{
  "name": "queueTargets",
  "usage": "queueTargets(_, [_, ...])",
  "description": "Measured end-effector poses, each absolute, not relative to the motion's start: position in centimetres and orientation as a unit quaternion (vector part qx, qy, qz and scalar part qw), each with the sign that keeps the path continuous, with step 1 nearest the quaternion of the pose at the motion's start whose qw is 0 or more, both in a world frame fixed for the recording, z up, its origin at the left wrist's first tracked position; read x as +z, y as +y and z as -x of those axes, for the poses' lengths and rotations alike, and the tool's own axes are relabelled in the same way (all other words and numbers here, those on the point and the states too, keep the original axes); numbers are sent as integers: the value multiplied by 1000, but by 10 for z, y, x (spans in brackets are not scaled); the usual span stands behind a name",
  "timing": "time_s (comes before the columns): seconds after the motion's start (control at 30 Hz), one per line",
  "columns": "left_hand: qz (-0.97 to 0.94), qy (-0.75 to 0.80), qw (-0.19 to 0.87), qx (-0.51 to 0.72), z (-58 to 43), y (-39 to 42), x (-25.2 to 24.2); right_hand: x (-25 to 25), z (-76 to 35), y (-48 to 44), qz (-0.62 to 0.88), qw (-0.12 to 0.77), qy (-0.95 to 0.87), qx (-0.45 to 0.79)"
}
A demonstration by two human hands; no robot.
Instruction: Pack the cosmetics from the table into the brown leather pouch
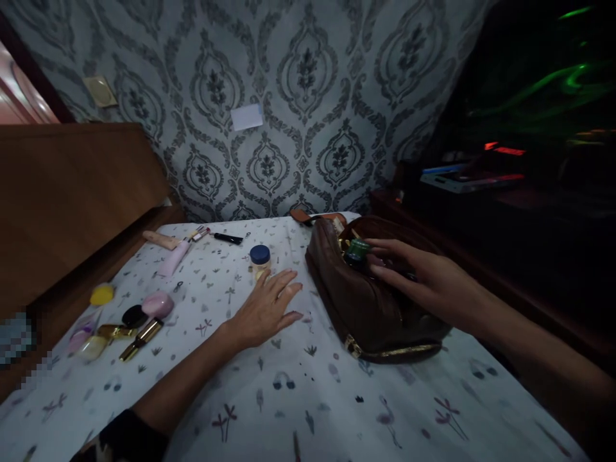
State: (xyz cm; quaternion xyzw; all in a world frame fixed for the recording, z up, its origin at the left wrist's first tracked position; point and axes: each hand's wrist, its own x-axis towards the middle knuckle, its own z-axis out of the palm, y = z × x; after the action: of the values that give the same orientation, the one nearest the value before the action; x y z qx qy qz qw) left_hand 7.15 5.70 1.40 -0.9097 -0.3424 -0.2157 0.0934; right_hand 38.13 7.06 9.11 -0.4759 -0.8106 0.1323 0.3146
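Observation:
My right hand [418, 273] is at the mouth of a brown leather bag [332, 282], its fingers pinching a small green-topped jar [357, 249] at the opening. The bag's zipper is undone, and most of what lies inside is hidden by the jar and my hand. My left hand [264, 308] hovers palm down over the patterned cloth, fingers spread and holding nothing. Just beyond its fingertips stands a small clear jar with a blue lid [260, 255]; the lower part is partly covered by my fingers.
On the left of the tablecloth [202, 391] lie a gold tube [141, 339], a pink rounded item [158, 304], a black round item [134, 316] and a yellow item [102, 294]. Farther back are a pink tube [174, 258] and a black tube [228, 239]. A patterned wall rises behind.

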Motion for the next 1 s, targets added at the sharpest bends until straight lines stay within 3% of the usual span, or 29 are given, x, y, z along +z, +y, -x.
queueTargets(0.2, [865,-437,33,-243,-31,64,2,97,-378,66,521,298,-792,113])
queueTargets(0.5, [857,-434,4,-280,-22,73,-16,108,-359,106,524,292,-798,60])
queueTargets(1.0, [815,-482,-64,-314,-6,81,-15,111,-340,87,504,366,-782,7])
